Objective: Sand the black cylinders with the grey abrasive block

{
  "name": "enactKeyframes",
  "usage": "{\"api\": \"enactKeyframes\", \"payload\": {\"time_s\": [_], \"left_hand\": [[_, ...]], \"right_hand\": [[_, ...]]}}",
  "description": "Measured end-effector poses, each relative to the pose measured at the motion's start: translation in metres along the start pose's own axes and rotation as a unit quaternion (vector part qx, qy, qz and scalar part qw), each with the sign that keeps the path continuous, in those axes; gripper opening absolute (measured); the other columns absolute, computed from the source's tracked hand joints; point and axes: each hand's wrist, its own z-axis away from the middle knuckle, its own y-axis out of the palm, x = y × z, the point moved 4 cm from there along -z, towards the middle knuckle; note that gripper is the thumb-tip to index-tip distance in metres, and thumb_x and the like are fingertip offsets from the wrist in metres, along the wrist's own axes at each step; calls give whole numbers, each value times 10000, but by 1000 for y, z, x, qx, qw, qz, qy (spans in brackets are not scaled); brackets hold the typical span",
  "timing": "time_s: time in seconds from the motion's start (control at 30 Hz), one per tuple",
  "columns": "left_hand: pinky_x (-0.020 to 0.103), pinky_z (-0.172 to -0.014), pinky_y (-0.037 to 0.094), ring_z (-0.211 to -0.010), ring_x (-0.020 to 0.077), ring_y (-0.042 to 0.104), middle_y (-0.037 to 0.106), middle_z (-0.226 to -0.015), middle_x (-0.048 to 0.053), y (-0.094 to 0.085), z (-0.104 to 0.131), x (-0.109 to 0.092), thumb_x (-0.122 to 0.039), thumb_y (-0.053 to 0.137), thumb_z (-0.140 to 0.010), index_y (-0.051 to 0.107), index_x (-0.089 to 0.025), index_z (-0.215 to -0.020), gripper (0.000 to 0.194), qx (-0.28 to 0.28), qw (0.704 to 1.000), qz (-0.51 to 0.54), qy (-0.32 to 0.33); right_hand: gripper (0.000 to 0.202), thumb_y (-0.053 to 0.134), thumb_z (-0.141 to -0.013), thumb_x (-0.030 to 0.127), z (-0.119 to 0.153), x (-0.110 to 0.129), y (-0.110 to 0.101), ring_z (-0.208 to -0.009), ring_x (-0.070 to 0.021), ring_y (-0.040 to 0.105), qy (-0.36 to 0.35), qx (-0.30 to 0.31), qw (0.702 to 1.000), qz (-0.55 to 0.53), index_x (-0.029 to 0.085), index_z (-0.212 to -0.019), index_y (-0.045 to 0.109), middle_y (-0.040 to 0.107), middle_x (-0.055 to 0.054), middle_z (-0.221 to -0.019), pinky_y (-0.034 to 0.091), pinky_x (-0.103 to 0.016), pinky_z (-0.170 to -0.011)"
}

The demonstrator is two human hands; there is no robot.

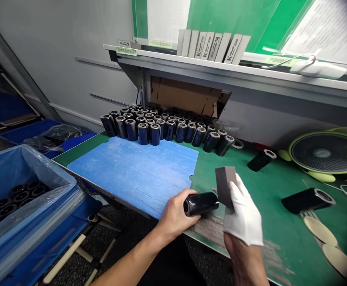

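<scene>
My left hand [176, 212], bare, is wrapped round the left end of a glossy black cylinder [203, 203], which lies on its side above the table's front edge. In a white glove, my right hand [243, 210] grips a dark grey rectangular block [225, 186], held upright just right of the cylinder's far end. The fingers of the right hand are partly hidden behind the block. A blue mat [137, 163] lies left of my hands on the green table [241, 163].
Many black cylinders [143, 133] stand in rows at the back. Two others [259, 161] lie at the right, near a green fan [322, 153]. Light boxes [203, 45] line the shelf above. A blue lined bin [51, 171] with more cylinders stands at the left.
</scene>
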Motion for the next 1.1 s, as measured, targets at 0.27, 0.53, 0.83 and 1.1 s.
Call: {"api": "enactKeyframes", "payload": {"time_s": [0.27, 0.53, 0.83, 1.1], "left_hand": [[281, -911, 517, -1016, 209, 689, 732, -1095, 6, -4, -1, -2, -202, 851, -678, 654, -247, -1221, 580, 31, 999, 24, -7], [283, -841, 546, -970, 220, 713, 754, -1081, 27, 1, -2, -3, -222, 824, -672, 647, -221, -1105, 468, -12, 1000, 6, -25], [307, -919, 570, -1027, 231, 729, 772, -1126, 43, 6, -2, 1, -141, 714, -746, 694, -216, -1205, 465, -46, 999, 13, 3], [308, -921, 568, -1040, 232, 729, 768, -1147, 38, 8, -2, 1, -155, 691, -784, 694, -231, -1206, 429, -43, 999, -7, 6]], "right_hand": [[413, 545, -976, 350, 50, -32, -16, -1336, -285, 542, 93, -4, 990, -104, 210, -1360, 602, 476, -111, -1527, 465, -497, -1134], [473, 449, -1022, 433, 60, 7, 4, -1350, -317, 516, 36, 55, 997, 49, 261, -1458, 514, 491, -110, -1512, 516, -510, -1065], [454, 375, -1006, 174, 58, 33, 34, -1458, -338, 372, -120, 126, 953, 246, 172, -1454, 452, 458, -182, -1524, 596, -428, -844], [438, 379, -1013, 213, 58, 32, 29, -1333, -343, 533, -142, 113, 949, 256, 178, -1435, 489, 549, -171, -1447, 611, -383, -717]]}}
